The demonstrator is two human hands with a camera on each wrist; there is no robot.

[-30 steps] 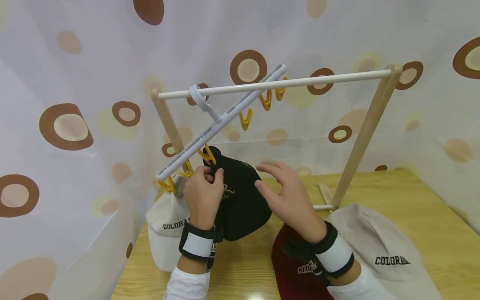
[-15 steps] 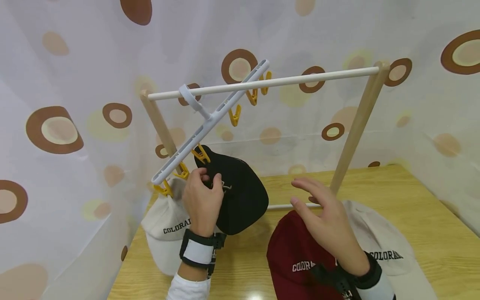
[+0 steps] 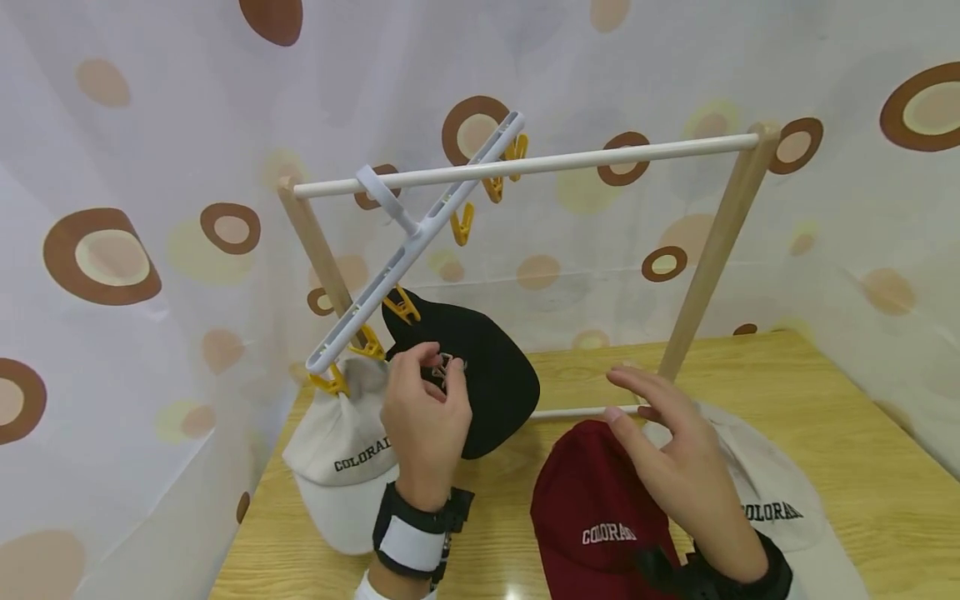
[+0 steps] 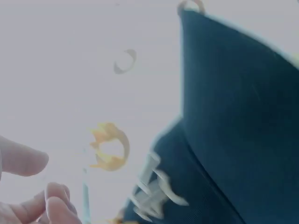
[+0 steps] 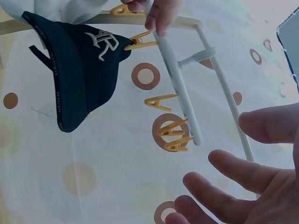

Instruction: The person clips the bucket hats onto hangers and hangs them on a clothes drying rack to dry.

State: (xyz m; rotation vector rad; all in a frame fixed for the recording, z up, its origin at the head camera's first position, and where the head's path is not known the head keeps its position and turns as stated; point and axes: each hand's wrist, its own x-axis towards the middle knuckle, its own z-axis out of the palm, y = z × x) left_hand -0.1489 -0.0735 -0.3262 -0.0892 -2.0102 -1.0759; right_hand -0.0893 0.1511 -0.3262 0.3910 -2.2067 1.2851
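A black cap [image 3: 487, 375] with a pale emblem hangs by a yellow clip [image 3: 402, 306] from the white hanger [image 3: 416, 242]. My left hand [image 3: 427, 417] is in front of that cap, fingers loosely bent and holding nothing. In the left wrist view, a space shows between the thumb [image 4: 23, 157] and fingers, apart from the black cap [image 4: 233, 121]. Over the dark red cap [image 3: 592, 500] and partly hiding it, my right hand [image 3: 682, 467] has its fingers spread, also holding nothing. A white cap [image 3: 341, 450] hangs from clips at the hanger's near end.
The hanger hooks over the white rail [image 3: 600, 158] of a wooden-legged rack, slanting across it. Several yellow clips with nothing in them, one being a clip [image 3: 462, 223], hang at its far end. A beige cap [image 3: 780, 492] lies on the wooden table [image 3: 847, 417] at right.
My left hand has come away from the clip on the black cap and dropped slightly. The right hand has moved right, from beside the black cap to over the red one. The hanger has swung slightly.
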